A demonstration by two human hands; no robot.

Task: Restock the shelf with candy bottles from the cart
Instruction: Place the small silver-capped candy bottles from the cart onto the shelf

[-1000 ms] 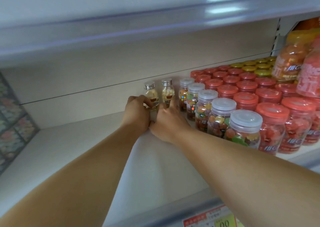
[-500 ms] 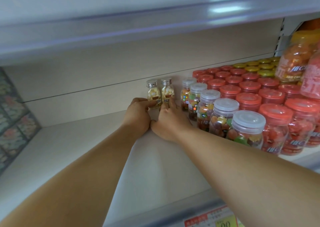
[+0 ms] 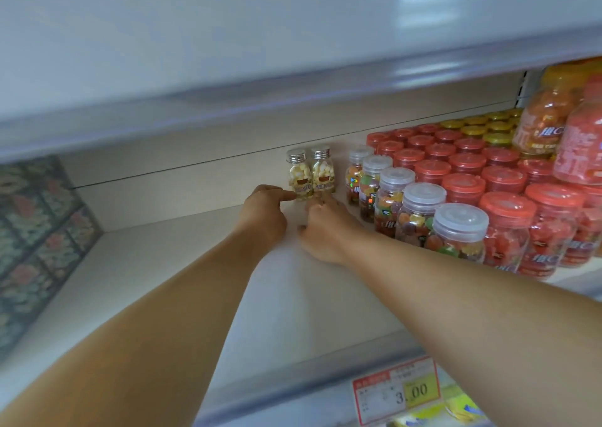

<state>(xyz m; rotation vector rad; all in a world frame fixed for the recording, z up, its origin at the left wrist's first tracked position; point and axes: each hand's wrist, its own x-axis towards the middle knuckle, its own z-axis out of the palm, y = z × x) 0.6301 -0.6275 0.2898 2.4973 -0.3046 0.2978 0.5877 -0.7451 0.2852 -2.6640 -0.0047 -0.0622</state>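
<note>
In the head view, a silver-capped candy bottle (image 3: 299, 176) and its twin (image 3: 323, 173) stood touching at the back of the shelf (image 3: 156, 263), upper middle of the frame. The left hand (image 3: 264, 213) pressed a straight forefinger to the first bottle's foot, gripping nothing. The right hand (image 3: 325, 229) reached the twin's foot, its grip hidden. Both bottles looked light, rigid, smooth and easily tipped, best pinched round the body. Their labels were unreadable; the price tag (image 3: 395, 390), lower right, read 3.00.

Two clear bottles (image 3: 311, 174) at frame centre wear shiny metallic caps; right-hand jars (image 3: 456, 231) look plastic; the shelf (image 3: 146, 263) is smooth, matt.
</note>
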